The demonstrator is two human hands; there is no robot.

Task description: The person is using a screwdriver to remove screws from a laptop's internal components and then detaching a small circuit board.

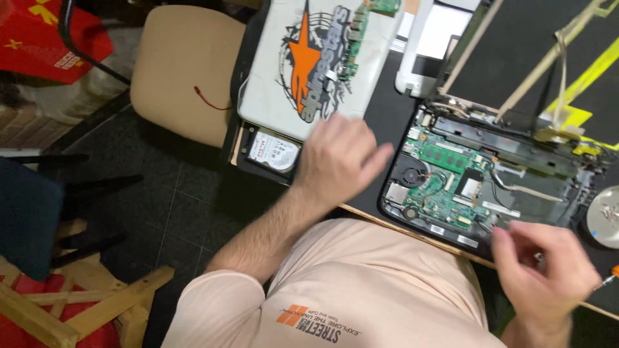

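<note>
Hands of a seated person in a pale peach shirt (361, 290) work over a dark tabletop (385, 109), seen from above; the left hand (338, 158) hovers with fingers loosely spread and empty, near the tabletop's near edge, between a bare hard drive (274, 151) and an opened laptop base (490, 174); whether it touches the surface cannot be told, since it is blurred; the right hand (541, 267) is at the near edge by the laptop base's near rim, fingers curled together around a small screwdriver (609, 277) whose orange handle and metal shaft stick out to the right; the laptop base lies toward the right side of the tabletop, its cover off, showing a green circuit board (445, 180), a round fan (411, 175) and loose cables; a grey laptop lid (309, 58) with an orange star sticker lies at the left edge, just beyond the hard drive; a white device (429, 45) rests at the far edge; a round silvery disc (606, 209) sits at the right edge; a tan chair seat (184, 71) stands beside the left edge, above dark floor tiles (174, 206).
</note>
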